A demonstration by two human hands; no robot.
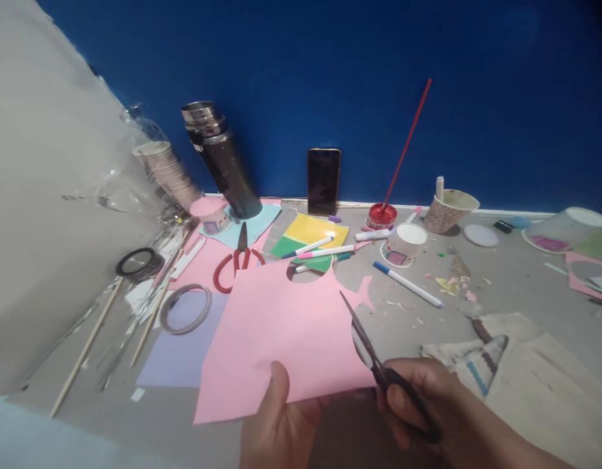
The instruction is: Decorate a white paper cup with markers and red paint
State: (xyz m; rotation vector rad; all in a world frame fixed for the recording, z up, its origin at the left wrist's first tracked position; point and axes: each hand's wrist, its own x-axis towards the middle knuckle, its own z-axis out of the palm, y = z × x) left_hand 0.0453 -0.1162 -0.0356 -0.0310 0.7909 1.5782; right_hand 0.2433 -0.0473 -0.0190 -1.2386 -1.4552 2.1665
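Note:
A sheet of pink paper (281,326) with rounded cut-outs along its top and right edges is in my left hand (286,420). The left thumb presses on top and the fingers are underneath. Black-handled scissors (369,345) are gripped in my right hand (423,404), pointing up and away. Their blades lie at the sheet's right edge, beside a curved cut; whether paper is between them I cannot make out. Just behind the sheet rest red-handled pliers (241,251) and several felt-tip pens, among them a blue-capped pen (408,284).
At the back stand a dark flask (227,163), stacked paper cups (169,172), a phone (324,181) and a red pot (382,216) with a red stick. Tape rolls (186,309) and wooden sticks (86,348) lie left. On the right are a white cup (406,244), paper scraps and a cloth (535,371).

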